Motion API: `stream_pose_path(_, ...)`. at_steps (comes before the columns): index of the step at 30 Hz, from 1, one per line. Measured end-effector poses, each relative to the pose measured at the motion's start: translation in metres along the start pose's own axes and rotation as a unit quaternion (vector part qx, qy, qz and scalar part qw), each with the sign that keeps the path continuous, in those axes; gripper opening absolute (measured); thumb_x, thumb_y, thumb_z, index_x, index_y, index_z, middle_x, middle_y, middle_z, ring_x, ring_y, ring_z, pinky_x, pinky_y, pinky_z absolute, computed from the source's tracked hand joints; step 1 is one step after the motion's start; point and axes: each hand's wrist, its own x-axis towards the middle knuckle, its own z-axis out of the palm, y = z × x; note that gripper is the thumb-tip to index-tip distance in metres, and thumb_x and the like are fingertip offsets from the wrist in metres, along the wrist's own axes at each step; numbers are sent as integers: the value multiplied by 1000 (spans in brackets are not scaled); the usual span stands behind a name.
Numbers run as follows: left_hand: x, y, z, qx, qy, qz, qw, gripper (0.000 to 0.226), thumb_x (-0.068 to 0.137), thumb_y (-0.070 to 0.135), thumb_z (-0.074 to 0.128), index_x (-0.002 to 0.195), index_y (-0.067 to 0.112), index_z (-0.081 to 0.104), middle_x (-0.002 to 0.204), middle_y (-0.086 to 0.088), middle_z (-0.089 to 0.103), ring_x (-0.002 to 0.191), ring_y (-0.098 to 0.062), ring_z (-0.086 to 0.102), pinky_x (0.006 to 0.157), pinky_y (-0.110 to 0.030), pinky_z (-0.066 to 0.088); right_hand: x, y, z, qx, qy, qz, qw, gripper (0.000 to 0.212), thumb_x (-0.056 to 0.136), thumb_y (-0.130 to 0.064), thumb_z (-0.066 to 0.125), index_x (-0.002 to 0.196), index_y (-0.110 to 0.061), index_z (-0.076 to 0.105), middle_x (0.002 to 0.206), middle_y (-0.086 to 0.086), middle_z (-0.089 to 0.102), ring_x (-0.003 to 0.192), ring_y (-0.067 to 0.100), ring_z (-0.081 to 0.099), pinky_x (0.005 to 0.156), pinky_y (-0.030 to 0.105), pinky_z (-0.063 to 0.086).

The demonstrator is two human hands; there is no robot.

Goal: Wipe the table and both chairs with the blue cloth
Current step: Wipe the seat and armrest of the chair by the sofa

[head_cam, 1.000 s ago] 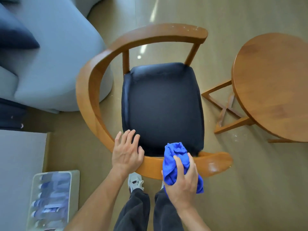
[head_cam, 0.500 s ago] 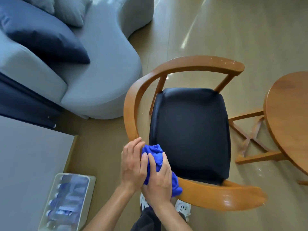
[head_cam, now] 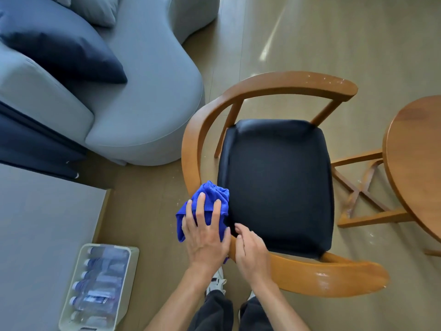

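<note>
The left hand is pressing the blue cloth flat on the chair's curved wooden rail, fingers spread over it. The right hand is resting loosely on the rail just beside, holding nothing. The cloth is hanging over the outer edge, so I think it could slip off to the floor.

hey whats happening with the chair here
A person is wiping a wooden armchair. The left hand presses a blue cloth onto the curved rail beside the dark seat, while the right hand rests bare on the rail next to it. A round wooden table stands to the right.
</note>
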Motion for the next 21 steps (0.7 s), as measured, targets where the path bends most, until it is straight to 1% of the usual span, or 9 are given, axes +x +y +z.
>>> stream_pose_path(2,11,-13,2,11,27,56,998,57,74,25,68,128,21,49,144,-12,34,127,-42,39,91,-55,46,-2,12,10,-103,101,-51,988,42,92,-30,33,103,-13,69,95,-2,71,89,15,67,81,31,53)
stream_pose_path(4,36,-28,-7,41,54,118,991,51,75,21,67,123,21,50,142,-12,36,124,-40,41,91,-54,46,1,12,15,-150,125,-56,979,36,92,-30,35,86,-17,68,77,-6,67,72,13,65,68,31,55)
stream_pose_path(6,77,-38,-24,65,74,153,983,42,80,25,57,121,19,53,142,-12,39,123,-39,41,93,-53,42,2,12,18,-180,124,-69,973,34,95,-29,34,76,-21,61,70,-9,58,66,11,57,67,30,52)
stream_pose_path(9,161,-46,-55,51,46,179,981,41,78,30,51,116,17,58,141,-11,44,118,-38,42,92,-50,41,3,12,19,-194,119,-65,972,37,97,-30,30,77,-22,61,73,-9,58,70,10,56,72,28,50)
stream_pose_path(12,227,-38,-76,24,-50,167,984,42,79,27,59,120,20,57,143,-4,40,117,-35,41,92,-51,43,2,11,20,-199,121,-60,971,35,95,-30,32,79,-22,62,77,-9,60,72,10,57,68,27,49)
stream_pose_path(14,248,-31,-77,9,-79,141,987,45,79,27,63,123,23,56,143,-1,38,119,-33,40,93,-49,42,5,10,19,-204,121,-59,970,32,94,-30,33,77,-23,60,75,-10,58,69,10,55,64,26,46)
stream_pose_path(16,241,-27,-77,11,-45,137,989,43,77,30,60,119,24,58,140,0,41,117,-32,41,88,-49,44,5,10,19,-209,115,-57,970,32,93,-30,33,77,-23,59,73,-9,57,68,11,54,61,26,46)
stream_pose_path(18,207,-32,-71,11,12,151,988,40,73,31,55,111,22,62,138,-2,46,116,-33,43,82,-47,42,3,9,18,-211,105,-54,970,33,94,-31,32,78,-22,60,75,-8,59,68,11,55,62,26,47)
stream_pose_path(21,140,-46,-56,9,48,207,977,38,71,29,60,107,19,65,139,-5,46,120,-36,42,85,-48,38,2,5,13,-201,76,-37,976,35,92,-31,35,83,-20,67,82,-6,65,73,12,61,63,28,51)
